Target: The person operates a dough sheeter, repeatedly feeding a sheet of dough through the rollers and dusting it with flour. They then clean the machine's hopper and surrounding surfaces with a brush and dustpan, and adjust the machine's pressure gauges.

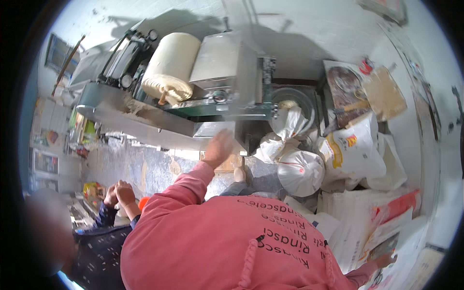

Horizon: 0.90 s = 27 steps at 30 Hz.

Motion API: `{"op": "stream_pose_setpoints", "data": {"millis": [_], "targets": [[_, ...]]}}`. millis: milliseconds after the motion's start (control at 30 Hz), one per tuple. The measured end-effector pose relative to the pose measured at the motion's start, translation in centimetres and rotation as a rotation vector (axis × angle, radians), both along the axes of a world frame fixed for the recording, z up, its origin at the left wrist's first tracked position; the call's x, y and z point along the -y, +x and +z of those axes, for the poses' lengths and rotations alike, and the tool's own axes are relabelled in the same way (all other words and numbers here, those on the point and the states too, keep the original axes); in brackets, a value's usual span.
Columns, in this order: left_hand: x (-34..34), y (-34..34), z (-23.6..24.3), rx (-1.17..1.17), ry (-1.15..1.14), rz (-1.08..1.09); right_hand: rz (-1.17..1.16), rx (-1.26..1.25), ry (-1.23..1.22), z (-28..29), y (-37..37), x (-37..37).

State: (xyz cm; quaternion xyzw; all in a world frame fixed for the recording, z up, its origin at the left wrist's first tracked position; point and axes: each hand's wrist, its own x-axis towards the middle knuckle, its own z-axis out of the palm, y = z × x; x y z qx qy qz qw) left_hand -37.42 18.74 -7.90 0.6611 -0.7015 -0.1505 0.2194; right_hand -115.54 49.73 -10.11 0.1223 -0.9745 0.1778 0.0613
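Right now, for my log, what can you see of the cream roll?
The thick cream roll looks like dough sheet wound in many layers, uneven at its near end, where a brown stub pokes out. It lies on the metal machine, left of the boxy housing; the left hand is clear of it.

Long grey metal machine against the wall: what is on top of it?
On the long grey metal machine sits a thick cream-coloured roll of layered sheet, with a boxy silver metal housing to its right. The roll covers whatever is directly beneath it.
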Motion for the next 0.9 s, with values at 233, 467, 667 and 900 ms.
{"op": "stream_pose_setpoints", "data": {"millis": [233,467,667,900], "targets": [[5.7,7.0,1.6,-0.253,-0.432,0.345,1.354,0.006,-0.243,4.1,27.8,32.9],[9.8,9.2,4.8,-0.154,-0.45,0.037,2.103,-0.203,-0.304,11.5,64.1,53.1],[11.3,12.7,6.2,-0.107,-0.555,0.236,1.943,-0.245,0.042,9.0,77.1,67.4],[10.0,9.0,4.4,-0.176,-0.351,0.317,2.061,-0.272,-0.019,7.4,82.1,76.6]]}}
